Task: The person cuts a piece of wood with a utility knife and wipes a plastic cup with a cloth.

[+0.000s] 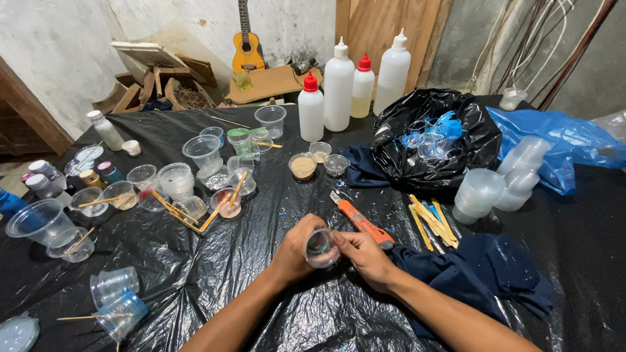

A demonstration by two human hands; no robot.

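A small clear plastic cup (321,248) is held between both hands over the black plastic sheet (215,261) that covers the table. My left hand (295,249) wraps its left side. My right hand (362,255) grips its right side with fingers on the rim. An orange utility knife (362,223) lies just beyond my right hand. A dark blue cloth (479,277) lies under my right forearm.
Several clear cups (203,151) with wooden sticks (176,210) stand at the left. White squeeze bottles (338,87) stand at the back. A black bag (427,140) holds blue scraps. Stacked cups (479,193) and yellow sticks (432,221) lie to the right. Small jars (42,184) stand far left.
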